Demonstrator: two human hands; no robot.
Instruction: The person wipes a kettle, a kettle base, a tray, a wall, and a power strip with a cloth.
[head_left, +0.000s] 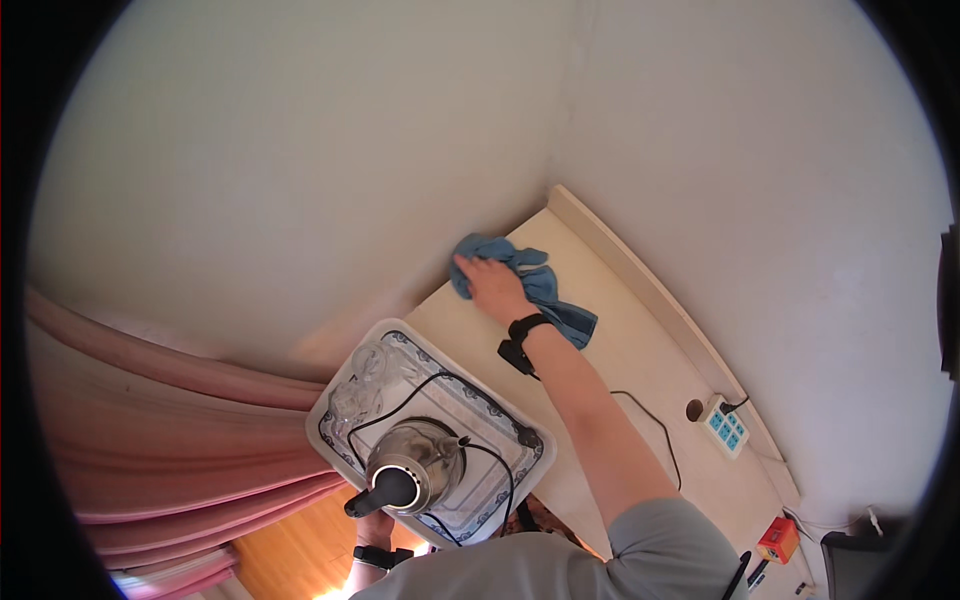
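My right hand [495, 288] presses a crumpled blue cloth [562, 312] onto the pale tabletop [590, 290], near its far left edge by the wall. The fingers lie bent over the cloth. At the lower middle, my left hand [374, 527] grips the near edge of a patterned tray [318, 430]; its fingers are mostly hidden beneath the rim. On the tray stands a steel electric kettle [436, 452] with a black handle, close above that hand. Beside the kettle are clear glasses [358, 398], and a black cord [400, 405] loops across the tray.
A white power strip [726, 428] with blue sockets lies by the table's raised back edge, next to a round hole [694, 410]. A small red box [778, 540] sits at the lower right. Pink curtains [200, 430] hang at left above wooden flooring [295, 548].
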